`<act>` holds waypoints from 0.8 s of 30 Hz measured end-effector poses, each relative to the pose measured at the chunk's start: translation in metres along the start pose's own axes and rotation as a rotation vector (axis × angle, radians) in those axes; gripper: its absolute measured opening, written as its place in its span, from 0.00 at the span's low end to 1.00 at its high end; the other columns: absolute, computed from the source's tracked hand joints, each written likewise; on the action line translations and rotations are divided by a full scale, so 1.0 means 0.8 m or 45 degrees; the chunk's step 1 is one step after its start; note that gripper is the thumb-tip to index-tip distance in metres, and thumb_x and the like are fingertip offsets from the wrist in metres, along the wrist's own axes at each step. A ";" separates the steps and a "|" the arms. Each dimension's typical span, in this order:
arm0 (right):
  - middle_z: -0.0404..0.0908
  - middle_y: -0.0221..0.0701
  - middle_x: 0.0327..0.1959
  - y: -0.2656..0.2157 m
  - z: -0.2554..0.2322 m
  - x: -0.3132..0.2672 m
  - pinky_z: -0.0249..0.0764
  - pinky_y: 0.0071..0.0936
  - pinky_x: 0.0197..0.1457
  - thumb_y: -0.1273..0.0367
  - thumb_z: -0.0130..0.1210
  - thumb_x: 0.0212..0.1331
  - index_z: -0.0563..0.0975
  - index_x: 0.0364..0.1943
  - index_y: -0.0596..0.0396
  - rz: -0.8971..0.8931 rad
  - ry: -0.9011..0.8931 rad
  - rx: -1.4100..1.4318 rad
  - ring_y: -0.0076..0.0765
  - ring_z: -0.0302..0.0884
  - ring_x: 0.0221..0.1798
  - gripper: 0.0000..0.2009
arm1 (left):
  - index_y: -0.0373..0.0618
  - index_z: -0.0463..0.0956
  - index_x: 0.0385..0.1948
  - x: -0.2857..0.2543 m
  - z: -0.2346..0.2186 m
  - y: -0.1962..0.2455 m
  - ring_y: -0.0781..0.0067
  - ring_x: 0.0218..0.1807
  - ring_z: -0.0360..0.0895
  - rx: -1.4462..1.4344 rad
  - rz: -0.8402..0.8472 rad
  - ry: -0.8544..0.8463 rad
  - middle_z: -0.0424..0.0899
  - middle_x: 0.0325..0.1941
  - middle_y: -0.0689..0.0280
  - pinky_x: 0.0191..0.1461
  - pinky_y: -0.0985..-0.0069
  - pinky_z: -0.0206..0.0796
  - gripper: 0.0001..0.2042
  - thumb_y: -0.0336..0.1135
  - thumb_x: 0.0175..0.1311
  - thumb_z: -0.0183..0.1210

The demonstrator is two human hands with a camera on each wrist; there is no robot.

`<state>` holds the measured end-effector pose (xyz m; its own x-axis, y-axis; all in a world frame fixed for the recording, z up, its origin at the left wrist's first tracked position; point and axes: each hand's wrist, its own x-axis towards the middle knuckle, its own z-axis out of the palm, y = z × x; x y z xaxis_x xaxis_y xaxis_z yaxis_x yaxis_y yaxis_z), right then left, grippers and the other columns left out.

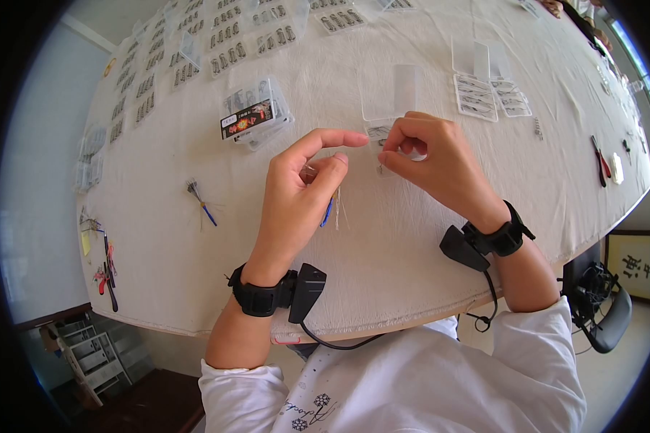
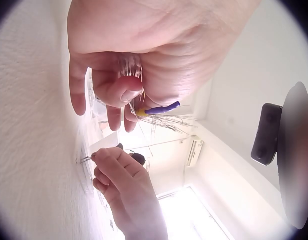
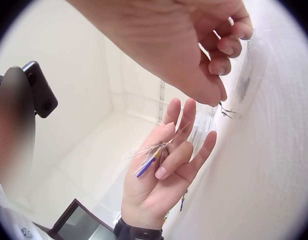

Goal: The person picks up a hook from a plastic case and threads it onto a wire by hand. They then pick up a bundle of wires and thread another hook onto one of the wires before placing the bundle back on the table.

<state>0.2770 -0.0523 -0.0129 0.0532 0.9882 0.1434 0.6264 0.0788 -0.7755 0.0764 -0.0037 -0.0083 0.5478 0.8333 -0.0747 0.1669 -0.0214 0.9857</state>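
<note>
My left hand point(image 1: 296, 187) holds a bundle of thin wires point(image 3: 159, 147) with a blue-and-yellow piece point(image 2: 161, 108) against its palm, the bent fingers around it and the index finger stretched out. To its right, my right hand point(image 1: 437, 155) pinches a small dark metal piece point(image 3: 226, 111) between thumb and index finger. The right hand is over an open clear box point(image 1: 378, 133) of small metal parts, partly hidden by that hand. What exactly the pinched piece is, I cannot tell.
Beyond my hands stands a stack of clear boxes with a black label point(image 1: 247, 119). Two open boxes point(image 1: 477, 97) lie at the right, pliers point(image 1: 601, 162) further right. Another wire bundle point(image 1: 201, 200) lies at the left, with many small boxes point(image 1: 227, 58) at the back.
</note>
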 end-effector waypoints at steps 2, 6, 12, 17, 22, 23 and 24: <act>0.78 0.36 0.26 -0.001 -0.002 0.000 0.71 0.30 0.35 0.71 0.62 0.50 0.79 0.27 0.61 -0.035 -0.001 -0.015 0.36 0.74 0.29 0.07 | 0.38 0.79 0.48 0.000 0.000 -0.001 0.89 0.40 0.73 -0.008 -0.004 0.000 0.84 0.50 0.68 0.57 0.80 0.66 0.12 0.28 0.67 0.51; 0.77 0.36 0.27 0.000 -0.007 -0.001 0.71 0.32 0.36 0.71 0.62 0.49 0.78 0.27 0.60 -0.088 -0.003 -0.075 0.38 0.76 0.31 0.07 | 0.38 0.80 0.47 0.000 0.000 -0.001 0.90 0.39 0.72 -0.006 -0.005 0.007 0.84 0.49 0.69 0.57 0.81 0.66 0.11 0.28 0.68 0.51; 0.77 0.32 0.28 -0.003 -0.018 -0.006 0.70 0.29 0.37 0.73 0.62 0.50 0.77 0.27 0.59 -0.100 -0.046 -0.313 0.32 0.74 0.32 0.05 | 0.39 0.81 0.45 0.001 -0.001 -0.002 0.93 0.33 0.67 0.020 -0.022 -0.004 0.84 0.45 0.72 0.42 0.88 0.62 0.11 0.28 0.67 0.52; 0.78 0.33 0.28 0.000 -0.022 -0.010 0.72 0.36 0.41 0.72 0.60 0.50 0.77 0.27 0.56 -0.100 -0.073 -0.364 0.40 0.77 0.37 0.04 | 0.40 0.81 0.44 -0.002 0.001 0.004 0.97 0.24 0.57 -0.019 -0.061 -0.010 0.83 0.39 0.76 0.27 0.91 0.47 0.10 0.29 0.66 0.53; 0.78 0.32 0.28 0.003 -0.031 -0.016 0.71 0.35 0.41 0.72 0.59 0.51 0.76 0.27 0.55 -0.049 -0.118 -0.420 0.40 0.77 0.37 0.04 | 0.40 0.81 0.44 -0.002 -0.001 0.004 0.96 0.26 0.59 -0.030 -0.078 -0.039 0.83 0.40 0.75 0.29 0.91 0.50 0.10 0.29 0.66 0.53; 0.78 0.32 0.28 0.003 -0.033 -0.017 0.71 0.35 0.40 0.72 0.59 0.51 0.76 0.27 0.55 -0.037 -0.120 -0.421 0.40 0.76 0.36 0.04 | 0.40 0.81 0.44 -0.002 -0.001 0.004 0.96 0.26 0.60 -0.029 -0.071 -0.041 0.83 0.41 0.75 0.29 0.91 0.51 0.10 0.29 0.67 0.53; 0.78 0.32 0.28 0.004 -0.035 -0.018 0.71 0.35 0.40 0.72 0.59 0.51 0.76 0.27 0.55 -0.025 -0.122 -0.422 0.39 0.76 0.36 0.04 | 0.40 0.81 0.44 -0.002 -0.001 0.003 0.95 0.26 0.60 -0.028 -0.065 -0.042 0.83 0.41 0.75 0.30 0.91 0.52 0.10 0.29 0.67 0.53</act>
<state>0.2997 -0.0700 -0.0002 -0.0249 0.9960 0.0854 0.8459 0.0665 -0.5291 0.0755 -0.0044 -0.0054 0.5657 0.8144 -0.1294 0.1776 0.0329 0.9835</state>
